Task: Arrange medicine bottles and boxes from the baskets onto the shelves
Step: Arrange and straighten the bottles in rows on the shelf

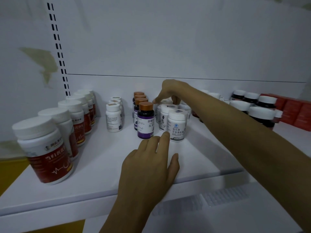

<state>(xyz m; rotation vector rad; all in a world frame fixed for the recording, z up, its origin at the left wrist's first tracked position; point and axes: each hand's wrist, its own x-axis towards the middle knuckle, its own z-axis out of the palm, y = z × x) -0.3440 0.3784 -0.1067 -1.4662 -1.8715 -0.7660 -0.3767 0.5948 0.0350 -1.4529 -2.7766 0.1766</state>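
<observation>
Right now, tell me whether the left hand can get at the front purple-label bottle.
Probably yes. The left hand is open just in front of the purple-label bottle, with only bare shelf between them; the right hand grips a white bottle further back.

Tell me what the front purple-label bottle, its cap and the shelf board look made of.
Purple-label bottle: dark, glossy body, probably tinted plastic or glass; the look leaves it open. Cap: copper-coloured with a metallic sheen, likely coated plastic or metal. Shelf board: smooth matt white, seemingly painted metal, judging by its thin folded front edge.
</observation>
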